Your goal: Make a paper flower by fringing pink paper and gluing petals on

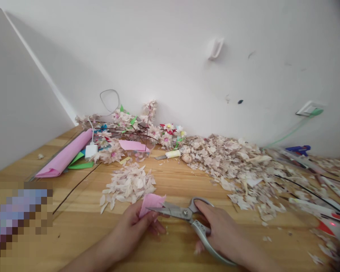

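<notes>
L hand (136, 223) has pink paper (151, 201) in a near-closed thumb/finger pinch; could get nicked if scissors (184, 213) slip, tips being v. close to L thumb. Petals (132, 183) just beyond L hand, paper at its fingertips. R hand (222, 225) curls round scissors' handles.

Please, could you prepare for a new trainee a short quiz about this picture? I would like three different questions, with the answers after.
1. Which hand holds the scissors?
2. True or false: the left hand holds a piece of pink paper.
3. What colour is the glue gun near the wall? A) yellow B) blue C) green

Key:
1. The right hand.
2. True.
3. B.
</notes>
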Demonstrator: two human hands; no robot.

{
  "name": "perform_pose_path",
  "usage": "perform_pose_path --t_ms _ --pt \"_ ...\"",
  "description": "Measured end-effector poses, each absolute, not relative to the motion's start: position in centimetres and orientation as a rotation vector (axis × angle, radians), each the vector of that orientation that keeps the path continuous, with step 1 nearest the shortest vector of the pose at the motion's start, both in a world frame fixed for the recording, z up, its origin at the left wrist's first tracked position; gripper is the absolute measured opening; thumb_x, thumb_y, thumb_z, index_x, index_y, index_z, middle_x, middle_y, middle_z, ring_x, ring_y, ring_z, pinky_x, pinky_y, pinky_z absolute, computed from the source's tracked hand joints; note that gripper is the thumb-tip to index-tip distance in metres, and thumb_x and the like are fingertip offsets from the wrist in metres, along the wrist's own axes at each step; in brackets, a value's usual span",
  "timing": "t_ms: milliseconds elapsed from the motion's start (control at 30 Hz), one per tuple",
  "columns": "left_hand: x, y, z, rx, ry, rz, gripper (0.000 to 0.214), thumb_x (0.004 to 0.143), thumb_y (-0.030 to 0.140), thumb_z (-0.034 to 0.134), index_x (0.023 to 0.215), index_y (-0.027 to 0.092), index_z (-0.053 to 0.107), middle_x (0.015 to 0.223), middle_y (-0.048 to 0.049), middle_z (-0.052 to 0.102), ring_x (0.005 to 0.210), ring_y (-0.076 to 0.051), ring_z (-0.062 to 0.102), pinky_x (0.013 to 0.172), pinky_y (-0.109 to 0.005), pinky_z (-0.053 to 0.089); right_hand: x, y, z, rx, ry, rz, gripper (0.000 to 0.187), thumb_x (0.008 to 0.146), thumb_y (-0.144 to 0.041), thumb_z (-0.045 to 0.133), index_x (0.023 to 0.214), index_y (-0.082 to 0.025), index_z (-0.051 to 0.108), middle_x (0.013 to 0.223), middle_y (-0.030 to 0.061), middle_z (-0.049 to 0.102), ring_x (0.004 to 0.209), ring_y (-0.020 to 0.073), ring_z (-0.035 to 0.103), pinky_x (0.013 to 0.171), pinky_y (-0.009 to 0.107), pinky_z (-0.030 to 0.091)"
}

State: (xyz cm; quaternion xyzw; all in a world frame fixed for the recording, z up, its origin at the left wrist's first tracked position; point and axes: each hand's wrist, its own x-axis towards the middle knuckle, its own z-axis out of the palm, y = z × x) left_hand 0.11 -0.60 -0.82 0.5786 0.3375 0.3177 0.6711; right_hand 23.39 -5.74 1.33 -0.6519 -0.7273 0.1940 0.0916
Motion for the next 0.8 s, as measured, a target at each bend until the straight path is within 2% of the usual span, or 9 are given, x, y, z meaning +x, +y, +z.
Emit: perform_pose_path --t_ms 233,500,800 --pt "0.22 -0.59 -0.74 1.305 0.788 0.724 0.029 0.074 0.046 0.058 0.082 0.019 0.063 0.062 -0.0002 0.072 0.059 -0.015 0.064 0.058 -0.023 0.049 23.44 -5.72 0.97 -1.960 -2.122 0.623 0.046 0.052 -0.049 0.074 0.078 -0.024 0.045 0.071 -0.0034 0.059 0.062 0.0170 0.051 0.052 0.022 0.029" --pt "0.24 -0.63 -0.45 1.289 0.770 0.694 0.035 0.075 0.046 0.058 0.092 0.017 0.064 0.061 0.0001 0.070 0.060 -0.015 0.065 0.058 -0.022 0.048 23.70 -5.74 1.23 -1.982 -2.112 0.652 0.048 0.050 -0.050 0.075 0.077 -0.024 0.045 0.070 -0.0035 0.059 0.062 0.0169 0.051 0.052 0.022 0.030" --pt "0.02 -0.54 -1.18 1.267 0.740 0.683 0.031 0.078 0.043 0.055 0.093 0.017 0.062 0.064 -0.0007 0.070 0.062 -0.016 0.065 0.059 -0.024 0.048 23.83 -5.47 1.46 -1.998 -2.158 0.619 0.046 0.051 -0.050 0.074 0.077 -0.024 0.046 0.072 -0.0025 0.060 0.064 0.0180 0.054 0.055 0.023 0.032"
